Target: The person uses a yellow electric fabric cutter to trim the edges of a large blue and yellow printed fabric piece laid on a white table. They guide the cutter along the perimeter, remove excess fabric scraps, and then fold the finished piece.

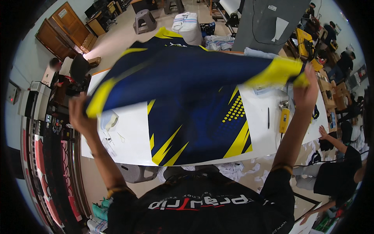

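A navy and yellow sports jersey [187, 74] stretches sideways between my hands above the white table [128, 144]. My left hand [82, 115] is closed on a yellow end of the fabric. On the far right, my right hand [306, 89] grips the other yellow end. The raised cloth is smeared by motion. Under it, a navy body section [194, 136] with yellow spikes and dots lies flat on the table; whether it joins the raised cloth is hidden. The yellow neck end [167, 33] reaches past the table's far edge.
A black pen [268, 118] and a yellow handheld tool [284, 121] with a cord lie right of the jersey. Small items and a roll of tape [111, 120] sit at left. A co-worker's hand [323, 132] touches the table's right edge. A grey cabinet [269, 23] stands beyond.
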### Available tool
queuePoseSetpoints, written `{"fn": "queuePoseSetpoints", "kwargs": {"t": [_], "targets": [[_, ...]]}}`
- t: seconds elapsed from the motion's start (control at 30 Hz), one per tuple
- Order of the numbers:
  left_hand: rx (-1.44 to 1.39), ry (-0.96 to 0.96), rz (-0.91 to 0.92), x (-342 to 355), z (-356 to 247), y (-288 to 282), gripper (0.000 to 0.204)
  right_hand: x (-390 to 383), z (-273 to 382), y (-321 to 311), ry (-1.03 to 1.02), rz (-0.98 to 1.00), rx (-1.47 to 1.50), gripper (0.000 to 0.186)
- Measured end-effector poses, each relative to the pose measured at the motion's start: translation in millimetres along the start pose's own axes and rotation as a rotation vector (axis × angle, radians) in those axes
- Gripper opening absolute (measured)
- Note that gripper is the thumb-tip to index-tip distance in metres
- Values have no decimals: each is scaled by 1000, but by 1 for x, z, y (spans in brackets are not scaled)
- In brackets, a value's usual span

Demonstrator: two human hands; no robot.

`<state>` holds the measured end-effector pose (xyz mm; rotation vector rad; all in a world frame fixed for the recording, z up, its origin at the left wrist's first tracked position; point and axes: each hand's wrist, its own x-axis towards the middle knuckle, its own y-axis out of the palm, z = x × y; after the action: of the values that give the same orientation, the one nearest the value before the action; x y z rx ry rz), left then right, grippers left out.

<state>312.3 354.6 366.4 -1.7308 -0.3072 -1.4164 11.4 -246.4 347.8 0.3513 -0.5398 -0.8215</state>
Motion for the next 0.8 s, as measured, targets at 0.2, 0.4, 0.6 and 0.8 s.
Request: {"fn": "queuePoseSetpoints", "kwargs": {"t": [0.2,0.4,0.6,0.8], "targets": [[-239,-626,468,-243,-68,0,62,-175,-123,-101,549,-140,-233,29],[-504,-1181,854,-358,-90,38,67,-263,-234,-176,722,-91,-787,25],[-775,-1005,755,-418,-63,37,55,-288,-250,-199,600,-223,-953,25],[-621,-1136,653,-403,-76,21,31,-284,-235,-217,493,-119,-1226,27]]}}
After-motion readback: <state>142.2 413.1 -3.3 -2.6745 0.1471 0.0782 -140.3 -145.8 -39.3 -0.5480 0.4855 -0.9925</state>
